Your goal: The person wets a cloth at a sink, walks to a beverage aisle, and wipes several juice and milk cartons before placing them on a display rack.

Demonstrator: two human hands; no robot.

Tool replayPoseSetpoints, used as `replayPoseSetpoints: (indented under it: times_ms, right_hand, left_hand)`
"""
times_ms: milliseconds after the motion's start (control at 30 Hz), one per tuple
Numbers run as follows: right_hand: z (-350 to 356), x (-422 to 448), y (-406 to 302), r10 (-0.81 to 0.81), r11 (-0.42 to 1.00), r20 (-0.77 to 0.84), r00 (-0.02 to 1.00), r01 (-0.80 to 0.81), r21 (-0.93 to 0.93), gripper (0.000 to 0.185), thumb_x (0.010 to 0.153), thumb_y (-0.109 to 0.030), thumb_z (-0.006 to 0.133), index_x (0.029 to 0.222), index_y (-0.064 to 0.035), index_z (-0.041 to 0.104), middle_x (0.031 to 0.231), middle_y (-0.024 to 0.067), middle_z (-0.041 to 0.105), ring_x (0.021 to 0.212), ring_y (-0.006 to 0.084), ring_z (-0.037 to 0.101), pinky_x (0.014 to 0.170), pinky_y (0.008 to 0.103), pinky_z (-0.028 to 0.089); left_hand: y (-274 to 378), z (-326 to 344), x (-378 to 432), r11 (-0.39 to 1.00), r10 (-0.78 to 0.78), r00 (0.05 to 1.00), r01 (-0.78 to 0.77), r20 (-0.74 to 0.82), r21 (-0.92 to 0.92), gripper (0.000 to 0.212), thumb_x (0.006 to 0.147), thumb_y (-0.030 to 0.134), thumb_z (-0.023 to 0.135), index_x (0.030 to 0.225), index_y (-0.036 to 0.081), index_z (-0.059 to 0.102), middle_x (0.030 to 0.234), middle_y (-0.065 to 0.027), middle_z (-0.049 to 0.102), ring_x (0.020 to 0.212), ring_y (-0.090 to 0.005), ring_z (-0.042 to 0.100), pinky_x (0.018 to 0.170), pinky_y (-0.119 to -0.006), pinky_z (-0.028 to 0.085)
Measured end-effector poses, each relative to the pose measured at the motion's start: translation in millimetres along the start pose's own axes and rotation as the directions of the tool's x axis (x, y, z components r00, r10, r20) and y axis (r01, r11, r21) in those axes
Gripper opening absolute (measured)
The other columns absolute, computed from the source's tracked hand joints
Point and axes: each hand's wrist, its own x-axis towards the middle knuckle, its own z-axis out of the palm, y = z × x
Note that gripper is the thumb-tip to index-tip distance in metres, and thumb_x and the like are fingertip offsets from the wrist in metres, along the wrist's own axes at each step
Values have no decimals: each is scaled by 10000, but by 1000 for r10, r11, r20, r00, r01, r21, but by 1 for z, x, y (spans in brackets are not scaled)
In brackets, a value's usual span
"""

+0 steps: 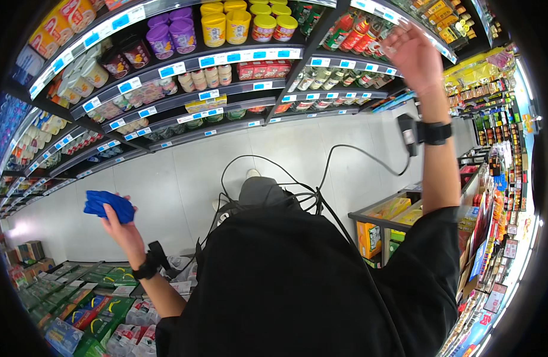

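Note:
A bunched blue cloth [106, 207] is gripped in my left hand [122, 230], held out over the pale floor. My right hand [417, 60] is raised at the upper right, its fingers slightly blurred and nothing visible in them. Just left of its fingertips stand red-labelled drink bottles [354, 35] on a shelf; whether I touch any of them cannot be made out. A strip of price labels [381, 11] runs along the shelf edge near the fingers. Each wrist wears a black band with a small device.
Long dark shelves [251, 56] stocked with tubs and bottles curve across the front. Black cables [274, 160] loop before my body. A display bin [367, 218] with boxed goods stands close on the right. Stacked drink cartons [100, 312] lie at the lower left. Tiled floor [153, 187] runs between.

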Motion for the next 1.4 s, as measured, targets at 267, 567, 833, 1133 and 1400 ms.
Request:
replayPoseSetpoints:
  times_ms: [267, 567, 833, 1133, 1400]
  right_hand:
    - [119, 40, -63, -372, -53, 491, 788, 510, -859, 141, 888, -140, 589, 947, -13, 571, 721, -18, 486, 686, 56, 447, 618, 212, 369]
    - [234, 62, -120, -333, -354, 750, 571, 662, -661, 176, 872, -188, 591, 926, -23, 561, 678, 56, 491, 621, 150, 475, 598, 278, 413]
    - [298, 91, -53, -67, 492, 612, 788, 560, -667, 593, 868, -466, 597, 1239, -23, 464, 984, 118, 557, 871, 156, 568, 699, 275, 485]
    - [297, 136, -16, -176, 935, 419, 891, 284, -212, 504, 879, -456, 580, 1170, -58, 473, 1006, 61, 576, 878, 118, 576, 765, 281, 485]
    - [211, 199, -101, -700, -294, 603, 383, 615, -732, 413, 772, -171, 675, 1148, -91, 525, 1002, 137, 606, 849, 313, 622, 736, 369, 509]
  left_hand:
    - [113, 35, 50, 938, 320, 934, -336, 162, 88, 311, 893, 168, 609, 1139, 24, 486, 1050, -89, 595, 865, -173, 617, 637, -279, 499]
    - [311, 123, 59, 643, 648, 631, -753, 425, 138, 338, 883, 151, 593, 1153, -43, 529, 1066, -132, 625, 916, -177, 622, 735, -313, 537]
    - [324, 265, 42, 843, 219, 687, -491, 693, 220, 512, 870, 381, 630, 1208, 73, 399, 1022, -64, 558, 877, -149, 599, 718, -359, 548]
    - [287, 359, 40, 571, 247, 267, -817, 931, 83, 611, 827, 106, 600, 1355, 28, 301, 1145, -123, 519, 1010, -167, 535, 890, -285, 440]
    - [312, 364, 95, -348, 464, 82, -899, 882, 266, 290, 852, 203, 563, 1065, 6, 569, 1048, -167, 570, 1000, -332, 553, 878, -399, 454]
